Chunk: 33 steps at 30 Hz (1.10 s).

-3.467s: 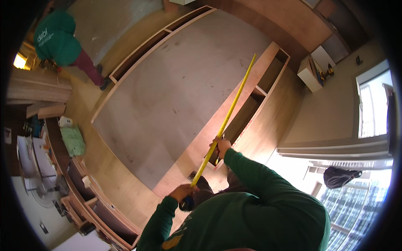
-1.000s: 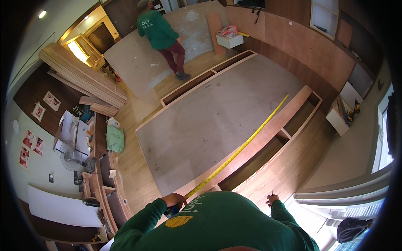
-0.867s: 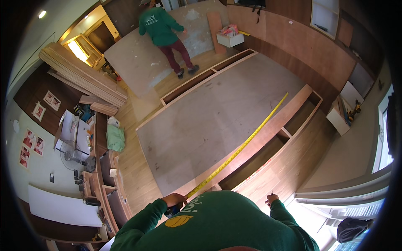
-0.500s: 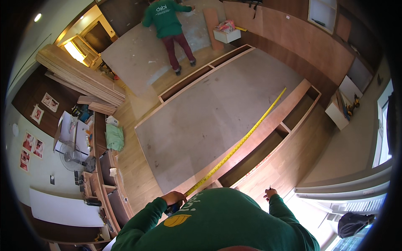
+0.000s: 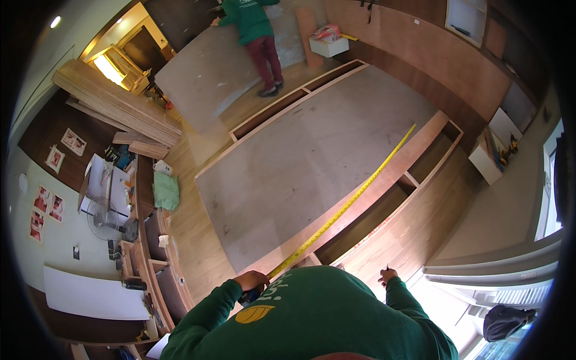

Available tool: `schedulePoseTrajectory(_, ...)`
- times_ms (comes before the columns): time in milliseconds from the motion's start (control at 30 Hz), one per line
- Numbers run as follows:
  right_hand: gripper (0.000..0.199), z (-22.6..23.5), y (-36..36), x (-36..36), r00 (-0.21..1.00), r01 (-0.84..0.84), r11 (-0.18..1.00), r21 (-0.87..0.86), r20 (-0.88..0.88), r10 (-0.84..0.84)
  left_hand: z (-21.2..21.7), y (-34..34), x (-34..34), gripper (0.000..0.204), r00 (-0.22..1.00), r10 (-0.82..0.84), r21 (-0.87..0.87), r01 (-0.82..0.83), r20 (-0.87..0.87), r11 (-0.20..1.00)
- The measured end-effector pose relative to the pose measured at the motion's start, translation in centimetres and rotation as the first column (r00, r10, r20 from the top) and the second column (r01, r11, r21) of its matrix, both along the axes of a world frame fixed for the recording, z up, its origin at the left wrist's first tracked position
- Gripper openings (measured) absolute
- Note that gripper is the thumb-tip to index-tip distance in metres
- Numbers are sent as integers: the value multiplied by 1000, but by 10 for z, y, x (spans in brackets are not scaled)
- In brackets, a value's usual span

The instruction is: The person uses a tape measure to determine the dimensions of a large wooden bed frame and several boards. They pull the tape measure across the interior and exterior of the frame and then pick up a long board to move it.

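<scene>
Left hand [image 5: 251,280] gripping tape measure [image 5: 345,207], running far-right along cabinet frame [image 5: 384,180]; right hand [image 5: 387,276] grip unclear; coworker [image 5: 255,36] standing far.

Free room and obstacles, placed relative to the large grey panel [image 5: 312,162] lying flat in the cabinet frame. The panel's broad top is bare and open to a hand from above. Along its near long edge runs a brown wooden rail [image 5: 360,207], with a yellow tape measure [image 5: 348,204] stretched over it from the left hand [image 5: 251,281] toward the panel's far right corner; it bars a low sweep there. Just beyond the rail, open compartments [image 5: 384,216] split by a divider leave recessed gaps. The right hand [image 5: 388,276] hovers near them. At the far side stands another person [image 5: 255,36] against a leaning board [image 5: 204,78]. Stacked planks [image 5: 114,105] crowd the left.
</scene>
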State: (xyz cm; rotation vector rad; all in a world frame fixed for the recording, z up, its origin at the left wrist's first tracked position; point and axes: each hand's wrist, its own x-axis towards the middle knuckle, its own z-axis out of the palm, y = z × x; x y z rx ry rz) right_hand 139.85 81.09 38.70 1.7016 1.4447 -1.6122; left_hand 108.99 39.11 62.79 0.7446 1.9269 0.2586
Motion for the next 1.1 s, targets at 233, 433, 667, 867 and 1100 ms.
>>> schedulePoseTrajectory(233, 26, 6, 3, -8, 993, 91, 993, -78, -67, -96, -4, 1, -2, 52, 987, 90, -74, -81, 136, 994)
schedulePoseTrajectory(433, 26, 21, 3, -40, 976, 114, 983, -142, -167, -137, -14, -7, 2, 36, 978, 166, -33, -163, 126, 986)
schedulePoseTrajectory(667, 28, 19, 9, -50, 986, 50, 994, -100, -153, -65, -17, -11, 0, 36, 991, 95, 45, -100, 97, 994)
schedulePoseTrajectory(867, 31, 26, 11, -53, 958, 97, 964, -246, -240, -158, -26, -13, -5, 39, 994, 45, 63, -51, 95, 997)
schedulePoseTrajectory(1100, 40, 122, -10, -162, 749, 164, 854, -494, -501, -434, 11, 16, -2, 37, 915, 294, -136, -266, 275, 954)
